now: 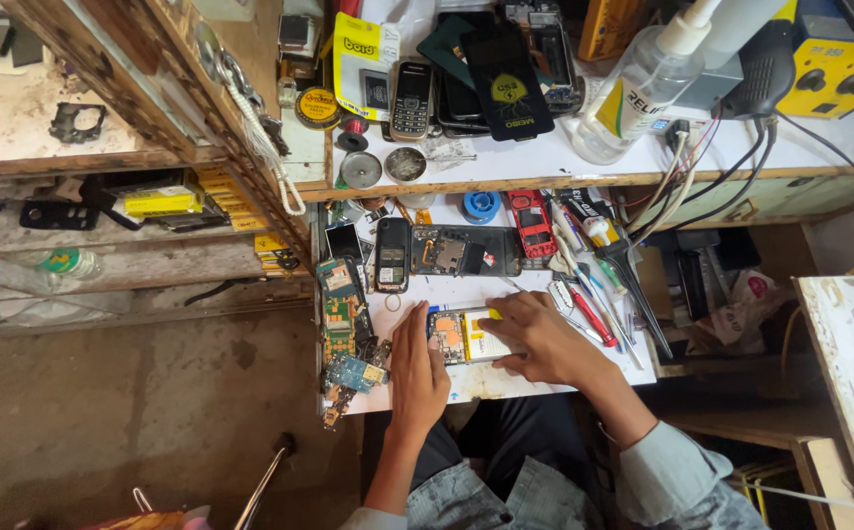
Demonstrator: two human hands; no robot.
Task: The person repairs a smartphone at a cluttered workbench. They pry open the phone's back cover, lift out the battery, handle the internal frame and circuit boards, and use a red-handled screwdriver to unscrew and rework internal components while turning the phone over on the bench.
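Note:
An opened smartphone [466, 336] with its back cover off lies on the small white work surface [466, 290], showing a battery and an orange-brown circuit area. My left hand [417, 368] rests flat at its left end, fingers against the phone's edge. My right hand [543, 339] lies over its right end, fingers curled on the phone's upper edge. Both hands press on the phone; neither lifts it.
Circuit boards [343, 324] lie left of the phone; a dark open phone body [466, 250], a small keypad phone [392, 255] and a red phone [530, 224] beyond it. Screwdrivers and tweezers [594, 285] lie to the right. The upper shelf holds phones, a clear bottle [633, 93] and a yellow station [839, 69].

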